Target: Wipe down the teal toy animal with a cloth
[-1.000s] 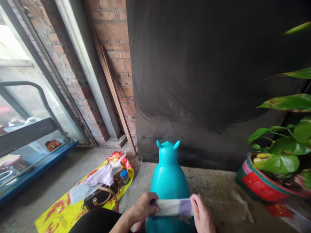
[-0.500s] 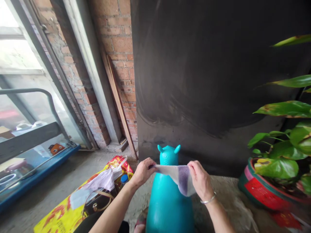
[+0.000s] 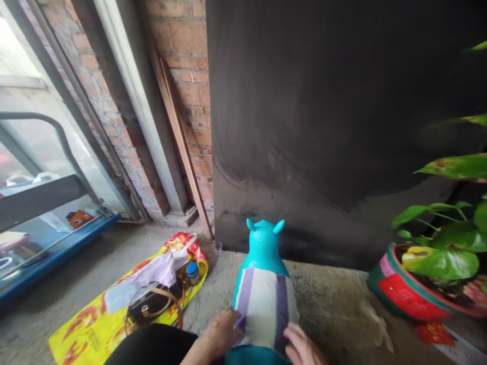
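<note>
Concrete floor, cloth (image 3: 264, 304) under both hands' grip

Bare concrete floor (image 3: 335, 304); teal toy animal (image 3: 263, 248) standing centre near, yellow printed bag (image 3: 87, 329) lying flat at left, potted plant (image 3: 414, 289) sitting at right.

Bare left hand (image 3: 222, 332) and bare right hand (image 3: 302, 347), fingers uncovered, no gloves. Left forearm bare too, no sleeve down to the wrist. Black garment (image 3: 152, 345) showed just left of the left hand.
</note>
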Demonstrator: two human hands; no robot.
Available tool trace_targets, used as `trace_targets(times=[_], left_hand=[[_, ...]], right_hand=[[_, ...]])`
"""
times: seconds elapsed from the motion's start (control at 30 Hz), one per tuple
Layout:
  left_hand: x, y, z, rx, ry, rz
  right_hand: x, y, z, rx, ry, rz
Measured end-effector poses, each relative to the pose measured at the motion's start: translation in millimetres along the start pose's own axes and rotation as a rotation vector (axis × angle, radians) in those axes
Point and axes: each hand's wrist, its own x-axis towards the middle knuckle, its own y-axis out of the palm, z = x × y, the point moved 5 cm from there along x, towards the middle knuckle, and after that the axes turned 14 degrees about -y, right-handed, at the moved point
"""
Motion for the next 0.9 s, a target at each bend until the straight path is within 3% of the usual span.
trace_targets(times=[0.1, 0.17, 0.4, 0.7, 0.8, 0.9], left_hand=[[17, 11, -14, -0.05, -0.038, -0.069], [31, 24, -22, -0.077, -0.051, -0.112], [69, 82, -20, -0.117, -0.099, -0.122], [104, 63, -24, -0.172, -0.084, -0.167], [105, 65, -24, -0.183, -0.084, -0.174], [93, 69, -20, -0.195, -0.097, -0.148]], right_hand=[[39, -16, -11, -0.029, 0.092, -0.127], [59, -12, -16, -0.105, 0.16, -0.177], [61, 75, -21, -0.343, 0.29, 0.068], [125, 56, -28, -0.345, 0.341, 0.17], [122, 61, -26, -0.33, 0.366, 0.173], [100, 71, -12, -0.362, 0.39, 0.126]])
